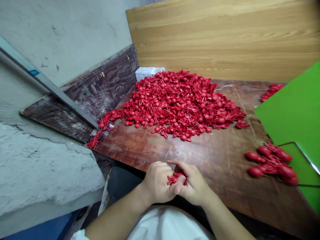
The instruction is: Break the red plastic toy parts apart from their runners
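At the table's front edge, close to my body, my hands meet around a small red plastic figure part (173,179). My left hand (158,180) is closed, with the part poking out beside its curled fingers. My right hand (193,184) pinches the same part, thumb across it and index finger arched above. Much of the part is hidden by the fingers. Beyond my hands lies a large heap of red plastic parts (177,100), some with round heads and others like hollow half-shells. Several red round-headed figures (272,163) lie together at the right.
A green board (295,130) and a bent metal wire (303,155) stand at the right of the wooden table (220,153). Eyeglasses (104,135) lie at the left edge near a metal bar (62,93). A white stack (145,73) sits behind the heap.
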`<state>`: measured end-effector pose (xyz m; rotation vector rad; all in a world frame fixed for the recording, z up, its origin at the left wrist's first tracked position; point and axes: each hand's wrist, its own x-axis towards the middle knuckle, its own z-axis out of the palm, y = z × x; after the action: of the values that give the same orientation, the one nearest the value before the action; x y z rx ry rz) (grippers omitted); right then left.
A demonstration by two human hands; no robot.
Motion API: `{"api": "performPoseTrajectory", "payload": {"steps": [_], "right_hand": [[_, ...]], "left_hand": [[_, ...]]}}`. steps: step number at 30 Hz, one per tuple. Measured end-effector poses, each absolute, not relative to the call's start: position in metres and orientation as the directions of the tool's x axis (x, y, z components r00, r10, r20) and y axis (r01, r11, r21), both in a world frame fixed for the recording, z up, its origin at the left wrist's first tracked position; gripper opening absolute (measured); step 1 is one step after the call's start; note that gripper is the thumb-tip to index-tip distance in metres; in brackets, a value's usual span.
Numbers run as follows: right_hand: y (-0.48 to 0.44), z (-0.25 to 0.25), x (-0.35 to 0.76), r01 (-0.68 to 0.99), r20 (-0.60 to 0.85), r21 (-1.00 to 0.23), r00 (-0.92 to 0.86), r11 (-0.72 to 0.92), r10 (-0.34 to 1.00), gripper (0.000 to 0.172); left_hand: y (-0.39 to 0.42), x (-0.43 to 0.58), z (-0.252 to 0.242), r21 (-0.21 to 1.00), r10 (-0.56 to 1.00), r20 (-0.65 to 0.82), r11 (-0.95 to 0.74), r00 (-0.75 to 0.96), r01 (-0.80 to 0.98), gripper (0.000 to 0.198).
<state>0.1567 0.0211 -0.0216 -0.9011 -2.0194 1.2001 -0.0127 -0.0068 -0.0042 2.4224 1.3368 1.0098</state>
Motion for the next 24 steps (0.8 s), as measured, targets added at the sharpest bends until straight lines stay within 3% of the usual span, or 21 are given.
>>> {"api": "performPoseTrajectory", "payload": {"steps": [3,7,17,24], "right_hand": [[0.024,-0.015,0.156,0.352,0.078,-0.853,-0.645,0.386,0.76,0.075],[0.021,-0.015,0.155,0.369,0.099,-0.821,-0.659,0.436,0.745,0.077],[0.01,-0.018,0.151,0.366,0.227,-0.799,-0.551,0.477,0.803,0.077],[0.008,-0.02,0.15,0.326,0.273,-0.81,-0.526,0.488,0.806,0.076]], "left_hand": [[-0.009,-0.015,-0.007,0.366,0.763,0.513,-0.608,0.393,0.705,0.057],[-0.013,-0.013,-0.012,0.331,0.75,0.522,-0.617,0.405,0.714,0.044],[-0.013,-0.013,-0.016,0.371,0.727,0.49,-0.674,0.481,0.639,0.053],[-0.016,-0.012,-0.012,0.494,0.775,0.432,-0.631,0.461,0.598,0.056]]}}
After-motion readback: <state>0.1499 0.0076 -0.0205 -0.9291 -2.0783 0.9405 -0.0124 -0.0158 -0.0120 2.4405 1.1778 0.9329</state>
